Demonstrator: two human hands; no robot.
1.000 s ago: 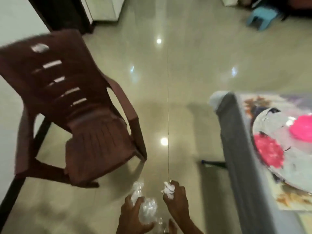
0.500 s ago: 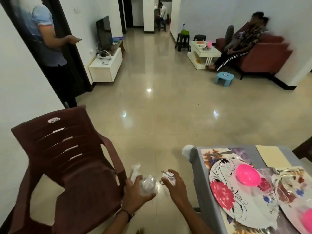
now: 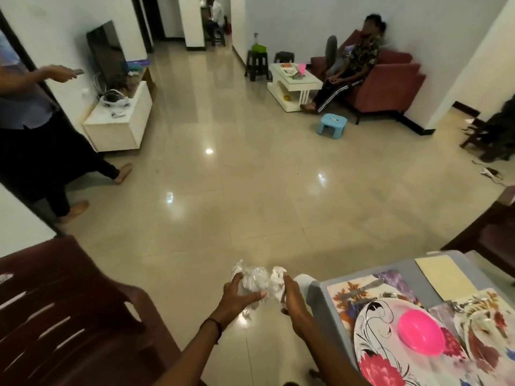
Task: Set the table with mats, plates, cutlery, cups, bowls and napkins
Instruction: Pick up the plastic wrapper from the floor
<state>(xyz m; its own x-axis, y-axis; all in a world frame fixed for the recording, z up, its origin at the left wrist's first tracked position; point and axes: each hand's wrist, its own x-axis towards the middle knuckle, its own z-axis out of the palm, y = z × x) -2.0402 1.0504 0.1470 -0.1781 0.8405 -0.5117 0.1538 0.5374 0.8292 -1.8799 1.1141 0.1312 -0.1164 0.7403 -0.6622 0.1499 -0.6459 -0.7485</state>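
The left hand [image 3: 234, 298] has its fingers [image 3: 236, 278] wrapped round a crumpled clear plastic bag [image 3: 252, 280]. The right hand [image 3: 292, 300] clutches a white napkin [image 3: 278, 275] just beside it, over the floor off the surface's [image 3: 317, 299] corner. A pink bowl [image 3: 420, 334] sits on a floral plate [image 3: 374, 346].

No text, brand or number can be read. A small dark label on the stool [image 3: 333, 124] and a pale sticker on the chair [image 3: 69, 316] are too blurred to make out.
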